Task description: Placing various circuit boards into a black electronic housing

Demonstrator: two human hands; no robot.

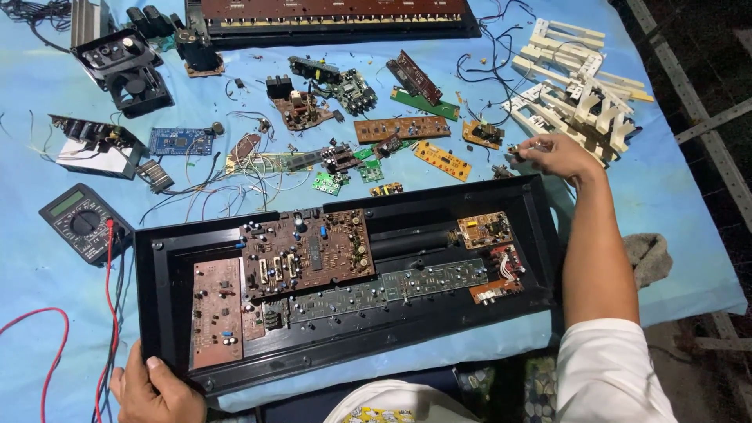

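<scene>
Just beyond the far right corner of the long black plastic keyboard shell (540, 205), the right hand (558, 154) is reaching over the crinkled blue sheet (31, 94), its fingertips pinching a small dark component (514, 149); what kind of part it is, the view is too small to tell. Behind that grip a heap of white plastic keys (581, 86) is lying jumbled; to its left, a yellow rectangular circuit board (442, 160) is resting flat. The left hand (154, 389) is gripping the shell's near left corner, thumb pressing on the glossy rim. Inside the shell, a brown circuit board (304, 251) studded with capacitors is sitting beside long green strips. Left of that grip, a grey digital multimeter (81, 222) is trailing red leads.
</scene>
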